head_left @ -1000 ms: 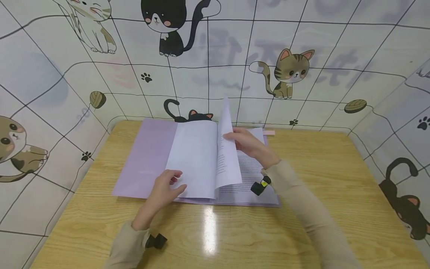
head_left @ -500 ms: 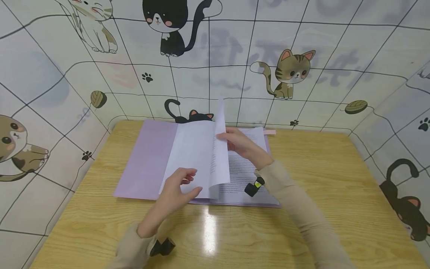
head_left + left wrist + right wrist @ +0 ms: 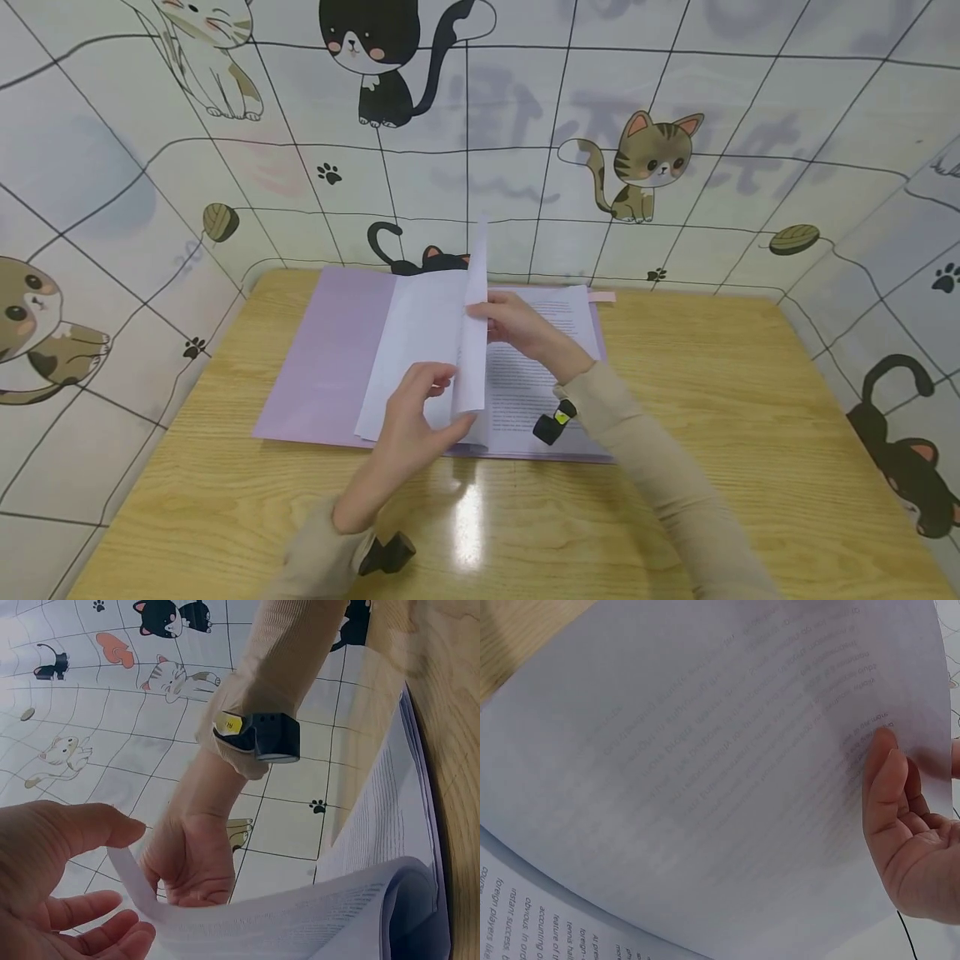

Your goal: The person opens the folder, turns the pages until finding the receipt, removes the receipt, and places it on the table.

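Note:
A booklet with a lilac cover [image 3: 322,358] lies spread on the table, its white printed pages turned partway. My right hand [image 3: 525,329] pinches one page [image 3: 474,358] near its far part and holds it upright above the middle; in the right wrist view, its fingers [image 3: 885,780] lie against the printed side. Close to the near end of that page is my left hand [image 3: 416,417], thumb and fingers apart. The left wrist view shows the edge of the curved page [image 3: 135,885] between that thumb and the loosely bent fingers.
The booklet rests on a light wooden table [image 3: 750,433]. A pink tab [image 3: 602,297] sticks out at its far right. Behind stands a white wall covering [image 3: 510,100] with cat drawings. Each wrist wears a small black camera [image 3: 551,427].
My right hand has moved left, bringing the page from leaning right to nearly upright. My left hand has moved right and a little forward, up to the page's near end.

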Demonstrator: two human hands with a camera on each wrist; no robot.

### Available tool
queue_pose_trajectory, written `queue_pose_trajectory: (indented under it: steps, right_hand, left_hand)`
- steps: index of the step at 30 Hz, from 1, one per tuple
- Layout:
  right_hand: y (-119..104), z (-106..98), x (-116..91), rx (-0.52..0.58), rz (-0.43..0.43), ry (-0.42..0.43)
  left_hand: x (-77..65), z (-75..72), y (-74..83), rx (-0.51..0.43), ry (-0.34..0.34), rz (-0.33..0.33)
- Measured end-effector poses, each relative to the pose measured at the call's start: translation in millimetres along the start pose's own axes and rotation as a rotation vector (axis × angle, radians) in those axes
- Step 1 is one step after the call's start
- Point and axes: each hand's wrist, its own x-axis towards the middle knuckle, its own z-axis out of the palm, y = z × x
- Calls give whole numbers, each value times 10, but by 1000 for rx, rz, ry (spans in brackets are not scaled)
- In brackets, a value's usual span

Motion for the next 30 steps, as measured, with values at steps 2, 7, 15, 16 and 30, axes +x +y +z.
queue_pose_trajectory:
  steps: [2, 7, 15, 16, 30]
  right_hand:
    - [3, 21, 7, -4, 0, 2]
    - [5, 80, 10, 8, 6, 0]
    - [-2, 140, 4, 22, 12, -5]
    - [0, 139, 4, 22, 12, -7]
    - [41, 94, 25, 164, -46, -76]
  left_hand:
    - [14, 18, 13, 4, 15, 16]
    - [33, 49, 33, 5, 50, 31]
    - [26, 69, 4, 40, 101, 41]
    - [24, 70, -7, 48, 109, 44]
    - [-53, -89, -248, 122, 151, -58]
